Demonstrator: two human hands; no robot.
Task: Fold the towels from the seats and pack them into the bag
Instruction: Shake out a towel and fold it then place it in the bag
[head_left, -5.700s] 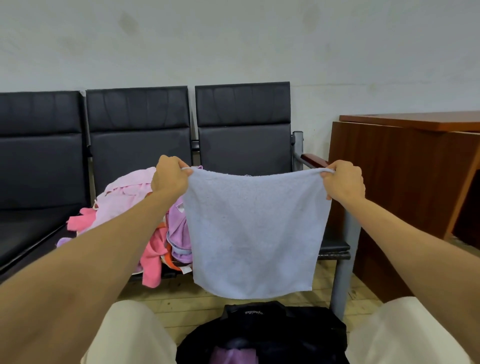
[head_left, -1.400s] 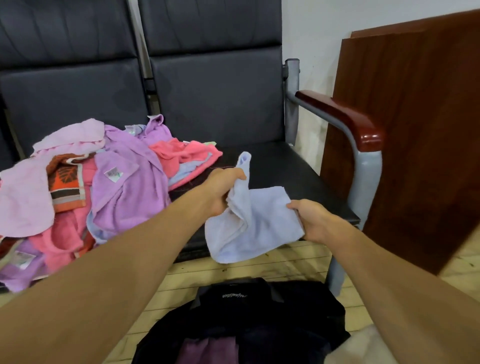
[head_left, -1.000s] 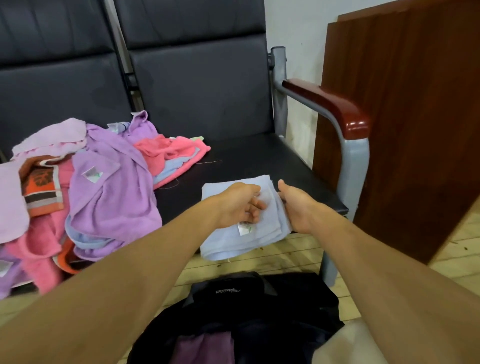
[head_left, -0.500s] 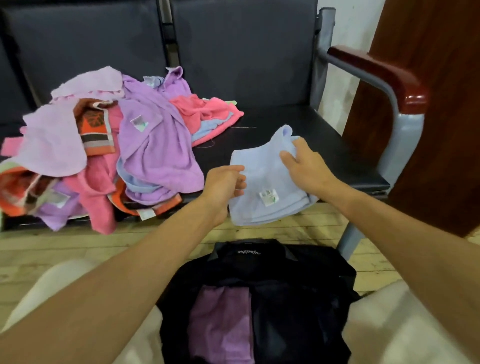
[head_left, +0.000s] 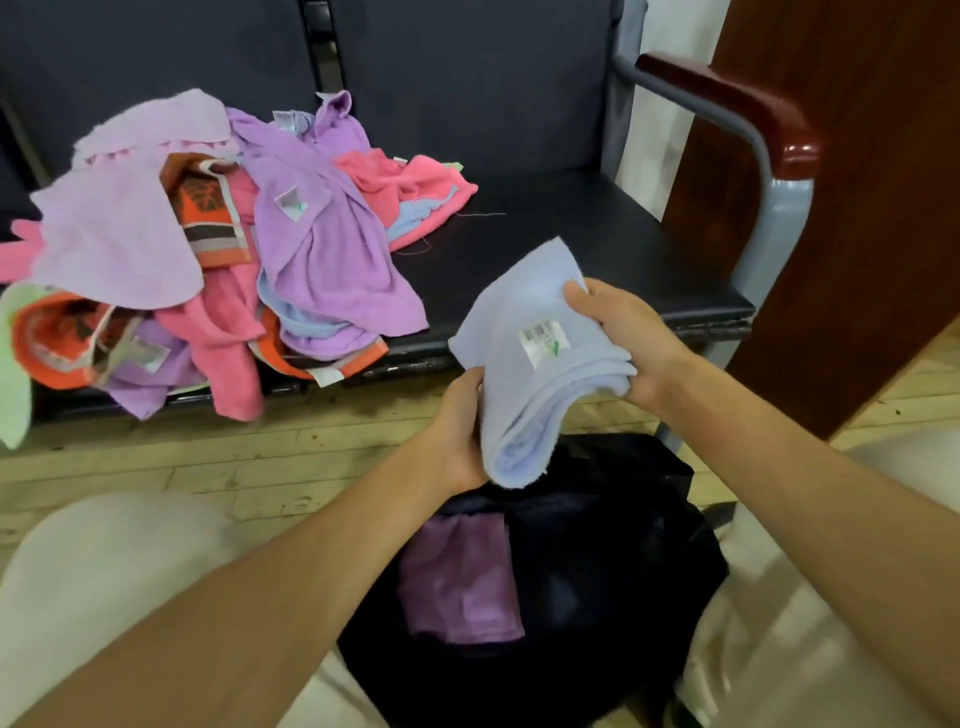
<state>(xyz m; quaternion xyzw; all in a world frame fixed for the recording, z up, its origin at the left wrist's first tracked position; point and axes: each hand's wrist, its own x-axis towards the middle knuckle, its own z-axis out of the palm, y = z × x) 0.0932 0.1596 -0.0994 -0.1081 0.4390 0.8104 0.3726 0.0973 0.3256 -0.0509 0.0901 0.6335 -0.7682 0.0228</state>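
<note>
Fingers (head_left: 582, 293) of the right hand (head_left: 631, 343) are clamped over the upper right edge of the folded light blue towel (head_left: 524, 364), thumb side toward the camera. Left hand (head_left: 460, 431) grips the same towel along its lower left edge, fingers closed under the fabric. Towel is held in the air, clear of the seat (head_left: 571, 244), directly above the open black bag (head_left: 597, 571) on the wooden floor (head_left: 208, 457). A white barcode label (head_left: 543, 340) faces up on the towel. Inside the bag lies a folded purple towel (head_left: 462, 582). A loose pile of unfolded towels (head_left: 208, 260), purple, pink, orange and pale green, rests on the black seats to the left, some hanging over the front edge. A red-brown armrest (head_left: 737, 104) stands at the right end of the seats, beside a dark wood panel (head_left: 872, 182).
</note>
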